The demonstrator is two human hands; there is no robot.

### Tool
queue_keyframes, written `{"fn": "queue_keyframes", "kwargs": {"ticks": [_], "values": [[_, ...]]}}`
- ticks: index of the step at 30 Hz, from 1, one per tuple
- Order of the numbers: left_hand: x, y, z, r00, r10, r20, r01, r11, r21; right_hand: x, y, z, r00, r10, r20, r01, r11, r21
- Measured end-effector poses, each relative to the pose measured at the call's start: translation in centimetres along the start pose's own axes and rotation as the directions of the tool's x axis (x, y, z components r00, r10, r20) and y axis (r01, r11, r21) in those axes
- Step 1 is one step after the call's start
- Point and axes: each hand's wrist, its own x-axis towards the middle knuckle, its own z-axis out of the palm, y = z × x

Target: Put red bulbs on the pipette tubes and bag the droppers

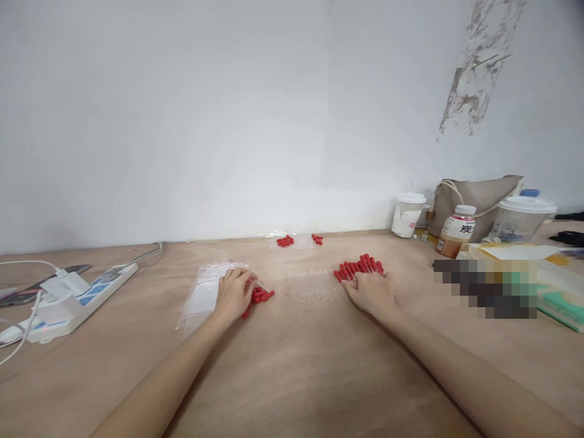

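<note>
My left hand (235, 293) is curled over a small pile of red rubber caps (262, 295). A thin pale tube (263, 285) juts out from its fingertips. On the right, my right hand (373, 293) is bent over a fanned row of red-capped tubes (360, 265), fingers closed around their near ends and partly hidden. Between both hands lies a row of thin clear tubes (312, 286), side by side on the table. Clear plastic bags (203, 295) lie flat beside and under my left hand.
By the wall are more red caps (286, 241) on clear plastic. A white power strip (86, 298) with cables occupies the left. To the right stand a lidded paper cup (407, 216), a drink bottle (457, 231), a grey bag (483, 191) and a clear lidded tub (522, 219).
</note>
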Motion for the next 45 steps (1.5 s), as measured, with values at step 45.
{"fn": "queue_keyframes", "kwargs": {"ticks": [45], "values": [[-1.8, 4.4, 0.2, 0.961, 0.273, -0.049, -0.276, 0.959, -0.067, -3.9, -3.9, 0.5, 0.823, -0.493, -0.282, 0.568, 0.711, 0.414]]}}
